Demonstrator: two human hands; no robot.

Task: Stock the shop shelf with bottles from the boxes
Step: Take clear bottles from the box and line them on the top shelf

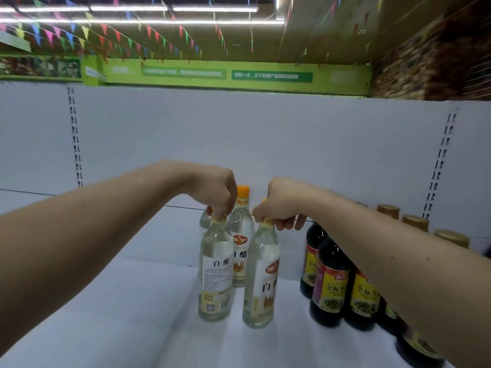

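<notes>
At shelf centre, front row: two clear bottles of white vinegar, upright, side by side, close but apart. Left hand (218, 193) curled from above round the cap and neck of the left vinegar bottle (216, 272). Right hand (281, 205) likewise clenched round the cap and neck of the right vinegar bottle (261, 280), a sliver of orange cap visible above the knuckles. Both bases at shelf level; cannot tell whether fully seated or a touch off the surface. Just behind and between them, a third vinegar bottle (240, 235), orange cap free, not touched by either hand. Possibly one more clear shoulder behind the left hand, mostly hidden.

Handling, as judged: full of liquid, so fairly heavy for a one-handed neck hold. Rigid walls, glass or hard plastic not distinguishable; to be treated as breakable. Smooth glossy sides, likely slippery. Tall and narrow, so prone to tipping if knocked against a neighbour. Best taken at the neck just under the cap, as now, or round the labelled body for a lower, steadier hold. To be set down vertical and released only once flat.

Surface: white shelf (132, 314), flat and smooth. To the right, dark sauce bottles (332, 282) in rows, gold-capped, partly under the right forearm; some risk of brushing them on withdrawal. Behind, white back panel (239, 134) with slotted uprights (75, 139). Above, green sign band (225, 74), coloured bunting (106, 33), light strips (132, 8). No boxes in view.
</notes>
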